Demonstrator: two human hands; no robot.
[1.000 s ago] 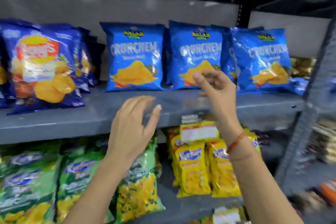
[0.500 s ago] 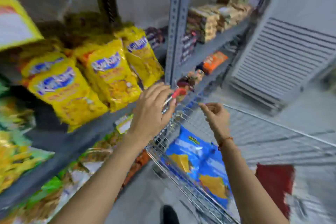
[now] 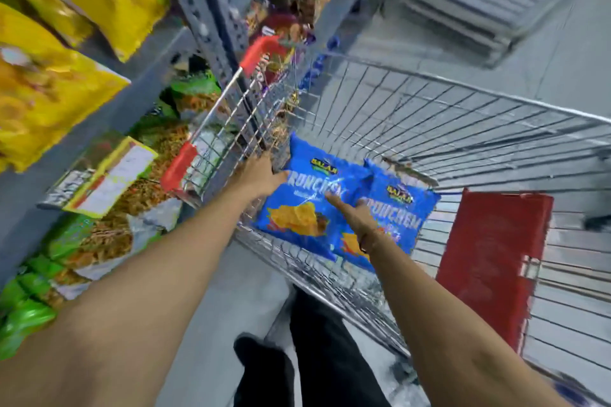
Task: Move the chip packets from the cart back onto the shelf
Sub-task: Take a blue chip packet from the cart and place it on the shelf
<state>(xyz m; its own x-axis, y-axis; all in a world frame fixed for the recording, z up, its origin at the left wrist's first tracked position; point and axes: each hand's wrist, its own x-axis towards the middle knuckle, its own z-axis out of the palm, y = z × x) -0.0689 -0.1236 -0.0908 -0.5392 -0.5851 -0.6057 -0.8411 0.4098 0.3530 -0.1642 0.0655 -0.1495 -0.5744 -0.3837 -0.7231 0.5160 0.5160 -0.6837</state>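
Note:
Two blue Crunchem chip packets lie side by side inside the wire cart (image 3: 463, 116). My left hand (image 3: 261, 175) reaches into the cart and touches the left edge of the left packet (image 3: 307, 205), fingers spread. My right hand (image 3: 353, 213) rests with fingers extended on the seam between the left packet and the right packet (image 3: 406, 211). Neither hand has a closed grip on a packet. The grey shelf (image 3: 148, 76) stands to the left of the cart.
Yellow snack bags (image 3: 49, 92) and green bags (image 3: 82, 241) fill the shelves on the left. A red flap (image 3: 496, 261) sits in the cart's near right part. Red handle grips (image 3: 178, 165) mark the cart's left rim. My dark trouser leg (image 3: 314, 357) is below.
The view swung from the blue packets on the shelf down to the cart. Both hands dropped from the shelf level into the cart and now touch the packets.

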